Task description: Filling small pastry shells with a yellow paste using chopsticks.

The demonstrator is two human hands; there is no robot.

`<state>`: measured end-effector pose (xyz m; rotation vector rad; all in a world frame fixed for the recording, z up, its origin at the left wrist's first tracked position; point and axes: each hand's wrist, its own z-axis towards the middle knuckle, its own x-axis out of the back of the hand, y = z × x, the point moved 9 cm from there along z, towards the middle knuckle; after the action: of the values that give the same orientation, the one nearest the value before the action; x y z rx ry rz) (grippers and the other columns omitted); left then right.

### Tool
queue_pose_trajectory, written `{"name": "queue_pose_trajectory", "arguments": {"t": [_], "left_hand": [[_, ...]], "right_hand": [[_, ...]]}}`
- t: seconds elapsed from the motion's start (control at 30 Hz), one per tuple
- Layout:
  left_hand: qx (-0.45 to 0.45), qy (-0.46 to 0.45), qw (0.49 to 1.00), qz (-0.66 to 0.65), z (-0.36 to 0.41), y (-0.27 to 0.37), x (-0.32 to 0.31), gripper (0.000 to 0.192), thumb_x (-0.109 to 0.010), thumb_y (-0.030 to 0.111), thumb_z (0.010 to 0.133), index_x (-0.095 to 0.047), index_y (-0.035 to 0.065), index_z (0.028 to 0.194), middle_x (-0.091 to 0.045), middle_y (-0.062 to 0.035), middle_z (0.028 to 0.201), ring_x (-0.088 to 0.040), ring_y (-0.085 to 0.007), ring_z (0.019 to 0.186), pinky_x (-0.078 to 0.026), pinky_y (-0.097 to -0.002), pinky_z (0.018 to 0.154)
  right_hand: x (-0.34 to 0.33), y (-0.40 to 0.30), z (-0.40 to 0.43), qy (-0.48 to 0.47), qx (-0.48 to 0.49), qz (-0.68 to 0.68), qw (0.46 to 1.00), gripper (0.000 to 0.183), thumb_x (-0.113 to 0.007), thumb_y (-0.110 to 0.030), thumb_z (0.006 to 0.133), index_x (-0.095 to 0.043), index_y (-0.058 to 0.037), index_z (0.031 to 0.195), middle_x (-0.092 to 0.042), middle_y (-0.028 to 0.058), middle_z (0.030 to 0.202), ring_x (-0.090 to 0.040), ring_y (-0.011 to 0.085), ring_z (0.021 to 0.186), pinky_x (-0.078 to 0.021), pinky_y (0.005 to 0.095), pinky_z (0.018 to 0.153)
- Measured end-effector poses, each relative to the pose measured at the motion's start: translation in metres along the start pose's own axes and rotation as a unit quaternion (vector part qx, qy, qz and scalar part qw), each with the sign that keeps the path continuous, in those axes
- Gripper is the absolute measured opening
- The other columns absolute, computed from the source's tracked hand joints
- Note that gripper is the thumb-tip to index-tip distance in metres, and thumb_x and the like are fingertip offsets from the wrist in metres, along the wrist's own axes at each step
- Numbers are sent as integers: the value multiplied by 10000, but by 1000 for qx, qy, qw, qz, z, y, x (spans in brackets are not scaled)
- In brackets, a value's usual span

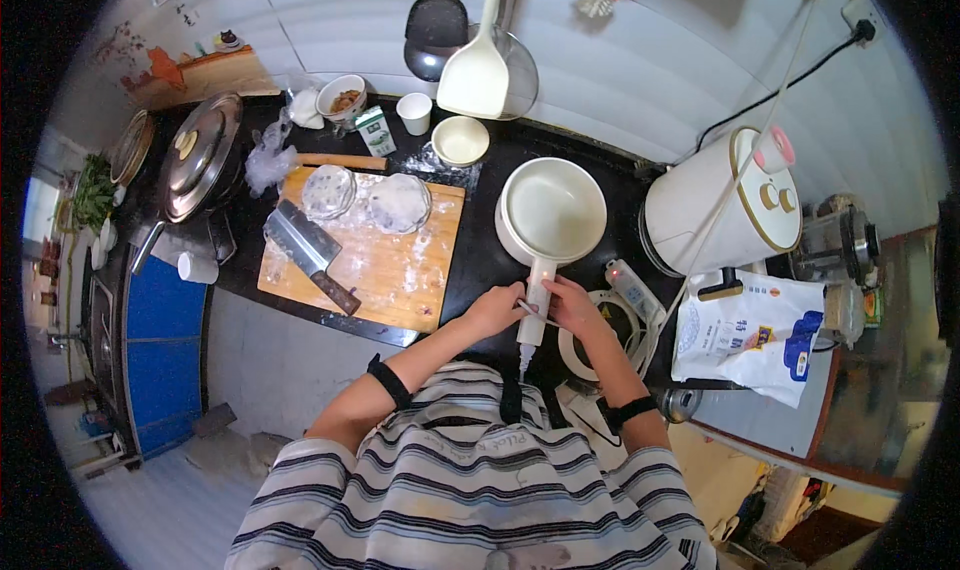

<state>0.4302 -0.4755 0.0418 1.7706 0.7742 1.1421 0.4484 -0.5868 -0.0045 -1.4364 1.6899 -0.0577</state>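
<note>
A cream electric cooking pot [555, 206] stands on the black countertop, its handle towards me and a plug lead running from the handle's end. My left hand [496, 309] is at the left of the handle, fingers pinched on a light cord that crosses it. At the right side of the handle, my right hand [574, 307] has its fingers against it; whether it also grips the cord is hidden. To the left, a floured wooden cutting board [397, 285] bears two stacks of floured dough rounds [328, 192] and a cleaver [304, 243].
A white bowl [460, 140], a paper cup [414, 113] and a rolling pin [341, 162] lie behind the board. On the right are a power strip [634, 292], a white appliance [705, 202] and a flour bag [750, 337]. A lidded pan [199, 157] stands left.
</note>
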Motion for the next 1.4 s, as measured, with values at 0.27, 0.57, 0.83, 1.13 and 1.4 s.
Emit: {"name": "queue_pose_trajectory", "arguments": {"t": [0.27, 0.57, 0.83, 1.13, 1.4], "left_hand": [[-177, -60, 959, 215, -38, 48, -2, 296, -685, 198, 644, -544, 39, 849, -536, -138, 873, -544, -316, 866, -453, -397, 731], [-190, -183, 956, 125, -83, 50, -29, 232, -570, 254, 818, -528, 27, 816, -588, -143, 745, -608, -286, 685, -466, -399, 604], [266, -217, 848, -405, -82, -40, -80, 505, -604, 447, 797, -529, -22, 966, -599, -153, 881, -620, -202, 674, -515, -330, 593], [218, -264, 799, -493, -53, -14, -121, 445, -514, 384, 879, -439, 76, 1192, -548, -97, 1110, -542, -177, 1007, -472, -414, 826], [249, -174, 806, -508, -40, -23, -125, 259, -485, 256, 901, -469, 58, 1067, -581, -110, 990, -580, -221, 868, -474, -405, 782]], "right_hand": [[36, -5, -8, 108, 32, -384, 916, 527, -454, -503, 862, -566, -17, 1031, -601, 80, 937, -576, 175, 787, -452, 299, 723], [-50, 4, -101, 66, 149, -799, 579, 350, -534, -373, 835, -654, -56, 750, -582, 127, 732, -533, 305, 730, -410, 377, 661], [-56, 2, -150, 216, 129, -752, 609, 387, -565, -403, 813, -649, -36, 725, -509, 136, 849, -522, 300, 775, -438, 416, 686], [-45, 53, -161, 269, 141, -612, 730, 273, -584, -140, 693, -522, 17, 908, -607, 198, 790, -602, 348, 759, -466, 412, 679], [-59, 86, -189, 135, 91, -615, 771, 242, -557, -238, 788, -622, -20, 870, -622, 165, 739, -618, 277, 677, -475, 373, 643]]}}
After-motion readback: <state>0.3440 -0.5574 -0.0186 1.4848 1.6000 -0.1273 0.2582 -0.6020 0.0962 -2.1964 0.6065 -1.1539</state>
